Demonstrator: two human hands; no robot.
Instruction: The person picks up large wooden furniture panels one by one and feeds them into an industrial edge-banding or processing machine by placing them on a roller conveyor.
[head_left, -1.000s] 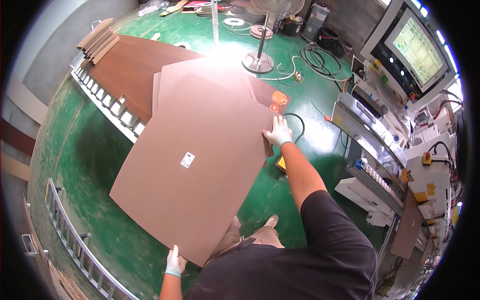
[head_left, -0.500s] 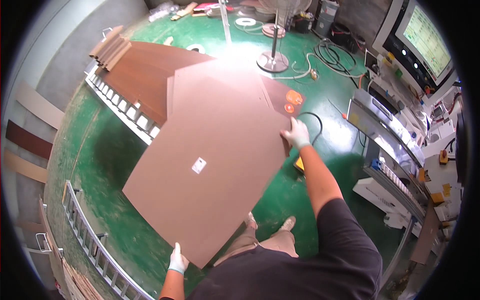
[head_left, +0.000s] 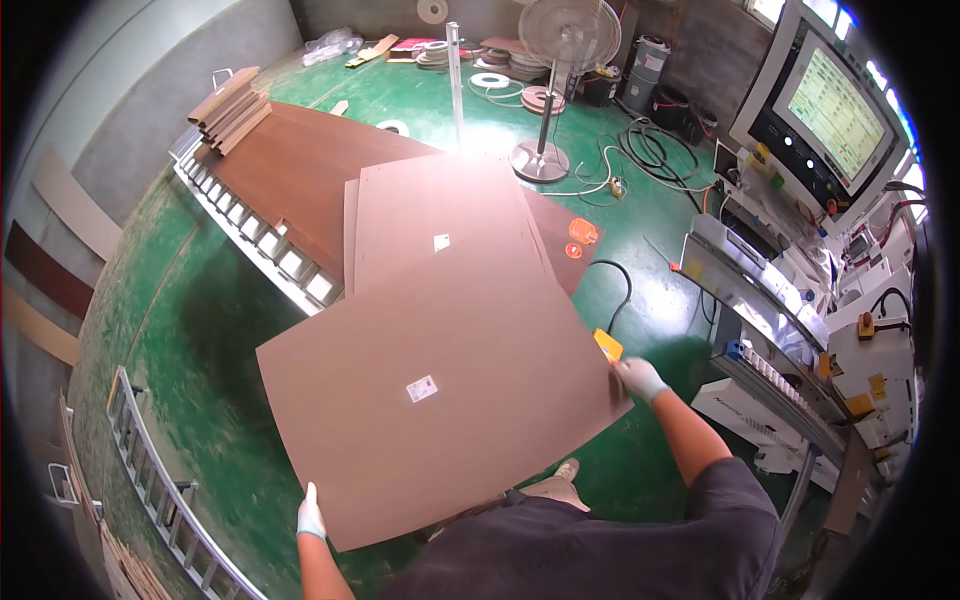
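Between my gloved hands is a large brown board (head_left: 470, 340) with a white label (head_left: 422, 389) on its face. My left hand (head_left: 311, 512) grips the near left edge, its thumb lying on top. At the right edge, my right hand (head_left: 638, 379) is closed on the board near its corner. The far part of this board overlaps a stack of similar brown panels (head_left: 430, 200), whose top one also bears a white label. Under the stack runs a long reddish-brown panel (head_left: 320, 150) on a roller conveyor (head_left: 225, 222).
Narrow brown strips (head_left: 232, 112) lie piled at the conveyor's far left. A machine with a screen (head_left: 835, 115) stands on the right, beside a metal edge unit (head_left: 750, 275). A standing fan (head_left: 545, 155) and hoses (head_left: 655, 150) are farther back. A metal rail frame (head_left: 170, 490) curves at lower left.
The board has turned clockwise and come nearer me, uncovering more of the stack and its label. My right hand has moved down and right; my left hand has shifted left.
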